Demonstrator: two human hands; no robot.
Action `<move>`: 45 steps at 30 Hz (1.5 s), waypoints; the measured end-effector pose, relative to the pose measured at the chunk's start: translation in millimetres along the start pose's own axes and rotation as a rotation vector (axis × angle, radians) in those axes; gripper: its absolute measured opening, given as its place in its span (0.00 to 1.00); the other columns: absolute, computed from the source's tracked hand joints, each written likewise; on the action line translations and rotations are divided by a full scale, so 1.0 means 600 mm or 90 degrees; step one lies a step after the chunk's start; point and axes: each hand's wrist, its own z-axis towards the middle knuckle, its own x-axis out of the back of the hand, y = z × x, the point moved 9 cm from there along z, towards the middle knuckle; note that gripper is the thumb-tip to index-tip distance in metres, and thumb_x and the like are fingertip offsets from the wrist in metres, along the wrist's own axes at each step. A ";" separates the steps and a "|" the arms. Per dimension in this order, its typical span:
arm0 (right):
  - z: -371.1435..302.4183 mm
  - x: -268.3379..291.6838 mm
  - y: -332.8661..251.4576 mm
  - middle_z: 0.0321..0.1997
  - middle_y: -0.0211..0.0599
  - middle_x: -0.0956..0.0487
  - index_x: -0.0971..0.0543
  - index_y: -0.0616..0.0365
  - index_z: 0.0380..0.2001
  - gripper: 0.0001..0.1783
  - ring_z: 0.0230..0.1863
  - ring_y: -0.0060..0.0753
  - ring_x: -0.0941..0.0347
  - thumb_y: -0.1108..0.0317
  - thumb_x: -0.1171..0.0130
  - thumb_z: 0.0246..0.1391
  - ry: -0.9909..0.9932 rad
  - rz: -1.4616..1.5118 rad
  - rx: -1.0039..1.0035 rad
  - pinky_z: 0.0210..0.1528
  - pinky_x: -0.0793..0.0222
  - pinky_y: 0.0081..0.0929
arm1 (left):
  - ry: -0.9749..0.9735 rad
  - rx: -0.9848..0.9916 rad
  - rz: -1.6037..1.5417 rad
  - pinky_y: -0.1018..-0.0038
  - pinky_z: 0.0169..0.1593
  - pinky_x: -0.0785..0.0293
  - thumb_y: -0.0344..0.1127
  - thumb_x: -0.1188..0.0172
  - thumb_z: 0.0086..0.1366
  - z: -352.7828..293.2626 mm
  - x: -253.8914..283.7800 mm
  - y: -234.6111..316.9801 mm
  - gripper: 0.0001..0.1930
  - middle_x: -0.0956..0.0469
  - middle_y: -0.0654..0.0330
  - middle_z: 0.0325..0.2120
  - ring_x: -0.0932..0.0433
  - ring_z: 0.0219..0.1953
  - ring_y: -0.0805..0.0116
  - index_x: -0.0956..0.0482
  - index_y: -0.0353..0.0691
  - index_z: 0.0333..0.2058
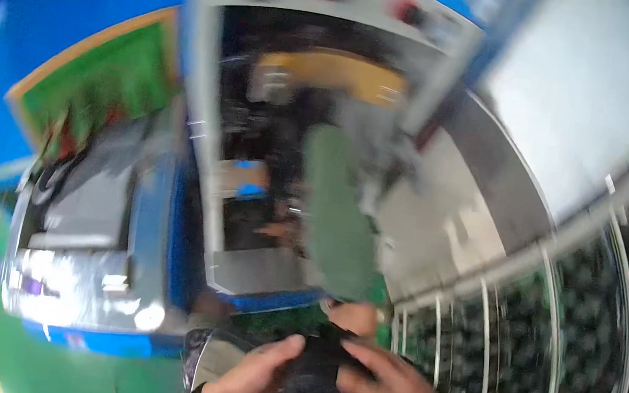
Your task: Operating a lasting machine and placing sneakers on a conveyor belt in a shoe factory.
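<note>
The picture is smeared by motion. At the lower middle my left hand (258,373) points up and inward, thumb side raised, with a black band at its wrist. Opposite it my right hand (391,390) has its fingers spread, also with a black band. Between them lies a dark black shape (307,372), too blurred to name; I cannot tell whether either hand touches it. Just above is a skin-coloured patch (353,318), perhaps another person's hand, at the lower end of a long green shape (337,208) that looks like a sleeve.
A blue and white machine frame (214,131) with red knobs stands ahead, dark parts inside. Left are a grey metal unit (89,194) and a yellow-edged green panel (102,81). White bars (487,351) before dark lumps fill the right. The floor (65,371) is green.
</note>
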 end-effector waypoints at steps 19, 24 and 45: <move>-0.189 0.023 0.245 0.55 0.49 0.23 0.53 0.67 0.72 0.44 0.48 0.33 0.23 0.59 0.43 0.64 0.543 0.914 -0.268 0.47 0.24 0.30 | 0.094 -0.220 0.248 0.63 0.55 0.25 0.53 0.48 0.66 0.023 0.076 -0.066 0.32 0.24 0.54 0.53 0.23 0.52 0.59 0.32 0.36 0.61; -0.119 0.093 0.296 0.68 0.49 0.35 0.52 0.58 0.74 0.46 0.55 0.42 0.26 0.46 0.45 0.65 0.575 0.820 -0.312 0.54 0.27 0.37 | 0.124 -0.226 0.269 0.67 0.55 0.28 0.38 0.42 0.59 0.023 0.070 -0.038 0.22 0.22 0.54 0.46 0.24 0.48 0.64 0.24 0.32 0.50; 0.151 0.034 0.202 0.55 0.50 0.23 0.36 0.67 0.63 0.33 0.53 0.46 0.22 0.75 0.39 0.54 0.266 1.115 -0.287 0.54 0.24 0.38 | 0.898 -0.771 0.395 0.71 0.55 0.32 0.26 0.42 0.61 -0.575 0.462 0.183 0.16 0.27 0.55 0.45 0.29 0.48 0.65 0.28 0.31 0.48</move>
